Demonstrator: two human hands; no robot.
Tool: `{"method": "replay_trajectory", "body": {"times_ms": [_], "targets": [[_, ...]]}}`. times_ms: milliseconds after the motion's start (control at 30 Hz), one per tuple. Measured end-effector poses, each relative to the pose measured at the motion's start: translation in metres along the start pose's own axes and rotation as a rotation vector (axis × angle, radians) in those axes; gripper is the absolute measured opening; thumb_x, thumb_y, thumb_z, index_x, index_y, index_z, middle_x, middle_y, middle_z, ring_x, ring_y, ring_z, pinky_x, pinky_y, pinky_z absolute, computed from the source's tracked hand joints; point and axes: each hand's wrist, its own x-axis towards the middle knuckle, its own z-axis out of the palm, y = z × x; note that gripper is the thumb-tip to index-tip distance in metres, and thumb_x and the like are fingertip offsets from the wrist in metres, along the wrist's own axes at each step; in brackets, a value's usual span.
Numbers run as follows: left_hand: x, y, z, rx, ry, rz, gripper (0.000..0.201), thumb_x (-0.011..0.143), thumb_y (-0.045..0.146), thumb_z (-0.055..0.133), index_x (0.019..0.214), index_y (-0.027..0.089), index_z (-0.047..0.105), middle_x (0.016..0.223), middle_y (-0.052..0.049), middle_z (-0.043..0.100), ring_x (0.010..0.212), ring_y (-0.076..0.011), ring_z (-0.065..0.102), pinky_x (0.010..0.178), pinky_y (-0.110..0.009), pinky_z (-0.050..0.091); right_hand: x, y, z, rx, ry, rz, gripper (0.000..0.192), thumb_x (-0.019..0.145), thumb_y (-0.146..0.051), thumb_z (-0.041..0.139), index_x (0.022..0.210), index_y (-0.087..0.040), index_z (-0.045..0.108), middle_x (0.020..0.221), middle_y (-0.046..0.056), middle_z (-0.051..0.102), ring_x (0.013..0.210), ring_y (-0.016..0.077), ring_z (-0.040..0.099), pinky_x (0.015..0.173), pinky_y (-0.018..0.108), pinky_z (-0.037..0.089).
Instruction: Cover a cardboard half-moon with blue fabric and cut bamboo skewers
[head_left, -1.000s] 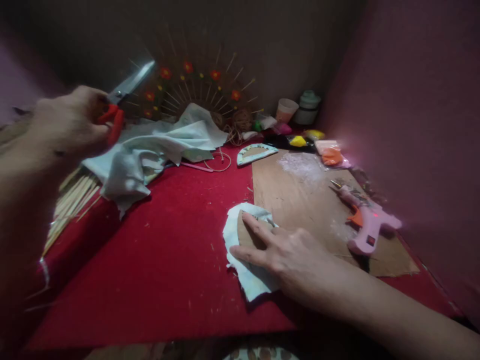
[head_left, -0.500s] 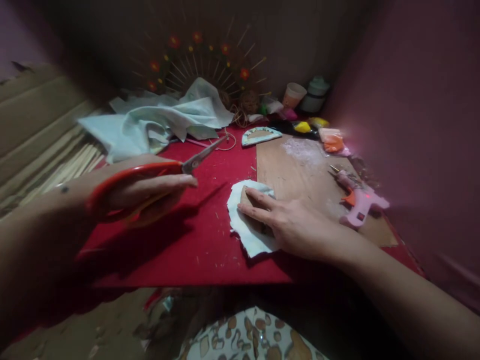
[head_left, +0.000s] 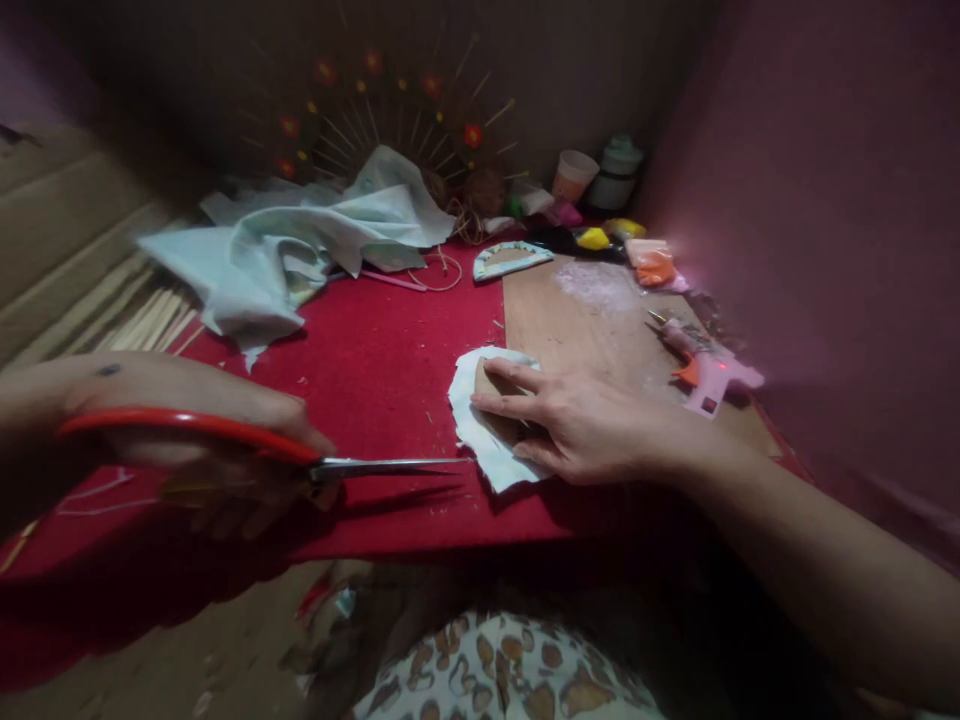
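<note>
Left hand [head_left: 180, 420] gripping red scissors [head_left: 247, 455], now lowered from up by the cloth pile [head_left: 292, 250] to table [head_left: 375, 370] level, closed blades nearing the white fabric piece [head_left: 480, 440], right hand [head_left: 577, 425] pressing it flat, ready for trimming.

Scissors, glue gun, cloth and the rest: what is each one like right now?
Scissors: blades together, held in left hand, tips pointing at cloth patch.
Cloth patch: flat, pressed by right hand, cardboard on it.
Glue gun: lying down, red light on.
Big cloth: crumpled.
Cup: upright.
</note>
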Motion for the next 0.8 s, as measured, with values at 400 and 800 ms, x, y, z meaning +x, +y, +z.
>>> {"method": "replay_trajectory", "body": {"times_ms": [400,800], "targets": [[0.040,0.025,-0.016,-0.410,-0.507,-0.098,0.047,0.074,0.045,0.052,0.102,0.009,0.066,0.074,-0.011,0.070,0.049,-0.0140,0.059,0.044,-0.020,0.045,0.001,-0.002,-0.003,-0.024,-0.059,0.038,0.057,0.084,-0.025,0.052,0.140,-0.025,0.043,0.152,0.014,0.032,0.109,0.0309,0.061,0.082,0.042,0.052],[0.064,0.041,-0.026,-0.382,-0.564,-0.143,0.031,0.076,0.040,0.057,0.087,0.013,0.070,0.069,-0.009,0.069,0.046,-0.0129,0.058,0.043,-0.020,0.045,0.000,-0.002,-0.003,-0.024,-0.062,0.037,0.055,0.086,-0.025,0.051,0.140,-0.025,0.042,0.152,0.014,0.032,0.107,0.0291,0.061,0.079,0.040,0.051]]}}
